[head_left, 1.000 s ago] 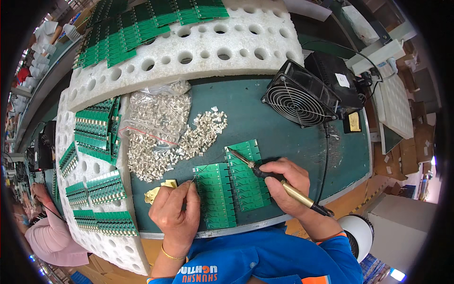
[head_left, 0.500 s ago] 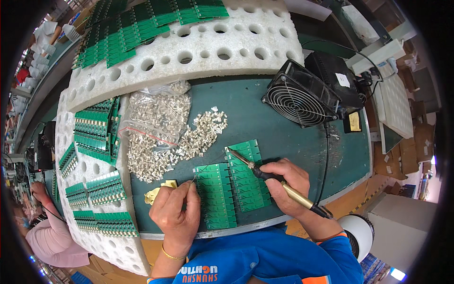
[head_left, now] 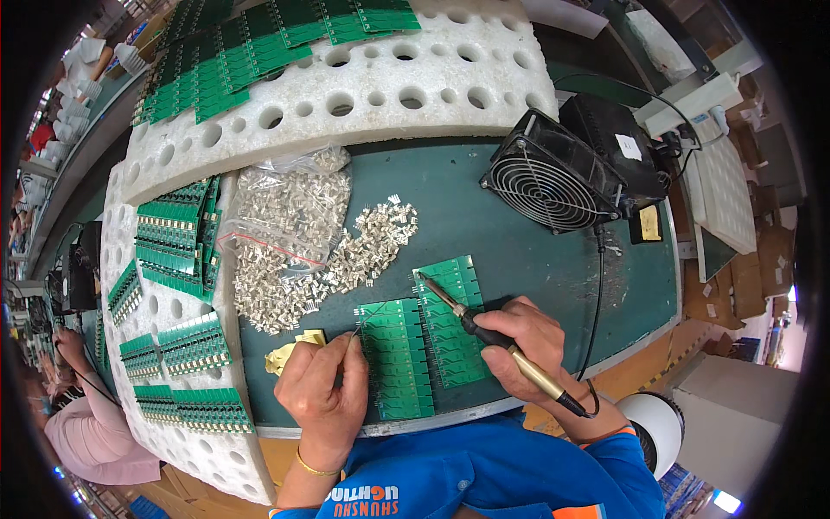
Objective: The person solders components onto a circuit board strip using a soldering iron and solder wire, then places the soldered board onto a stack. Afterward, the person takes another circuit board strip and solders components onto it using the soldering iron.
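Note:
My right hand (head_left: 523,342) grips a soldering iron (head_left: 484,333) with a black and gold handle; its tip rests on the upper part of a green circuit board panel (head_left: 452,324). A second green panel (head_left: 396,356) lies just left of it. My left hand (head_left: 324,394) pinches a thin solder wire (head_left: 367,316) whose end reaches the top left corner of that second panel. Both panels lie on the dark green bench mat (head_left: 484,216).
A heap of small metal connectors (head_left: 346,255) and a clear bag of them (head_left: 285,208) lie behind the panels. White foam trays (head_left: 363,91) with green boards ring the bench. A black fan (head_left: 549,182) stands at right. Another person (head_left: 82,424) sits at lower left.
My right hand and the soldering iron have shifted slightly down and to the right, and the iron's tip moved along the right panel. My left hand stays in place.

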The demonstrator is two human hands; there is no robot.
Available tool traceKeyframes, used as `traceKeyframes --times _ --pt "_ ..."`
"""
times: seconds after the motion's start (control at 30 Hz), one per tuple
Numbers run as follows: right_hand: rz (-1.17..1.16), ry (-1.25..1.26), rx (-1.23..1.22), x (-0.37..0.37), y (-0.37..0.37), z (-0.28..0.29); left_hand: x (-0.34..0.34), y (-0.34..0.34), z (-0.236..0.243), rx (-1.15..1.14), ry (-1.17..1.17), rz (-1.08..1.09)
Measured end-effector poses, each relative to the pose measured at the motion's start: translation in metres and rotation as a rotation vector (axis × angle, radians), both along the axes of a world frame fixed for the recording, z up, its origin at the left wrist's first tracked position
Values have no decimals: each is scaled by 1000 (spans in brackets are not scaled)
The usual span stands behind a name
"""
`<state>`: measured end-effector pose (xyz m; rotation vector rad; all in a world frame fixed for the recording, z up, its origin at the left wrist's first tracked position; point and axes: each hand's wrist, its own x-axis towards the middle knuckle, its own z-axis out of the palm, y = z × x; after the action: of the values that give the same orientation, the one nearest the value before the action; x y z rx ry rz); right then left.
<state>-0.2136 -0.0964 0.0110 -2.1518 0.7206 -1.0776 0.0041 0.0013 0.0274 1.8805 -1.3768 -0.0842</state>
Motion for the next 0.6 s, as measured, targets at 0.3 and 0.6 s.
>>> traceKeyframes --times 0.3,0.6 --pt "13 3 -37 -1 2 -3 0 0 0 -6 5 -7" --pt "11 9 -41 -1 5 -2 0 1 1 2 0 -13"
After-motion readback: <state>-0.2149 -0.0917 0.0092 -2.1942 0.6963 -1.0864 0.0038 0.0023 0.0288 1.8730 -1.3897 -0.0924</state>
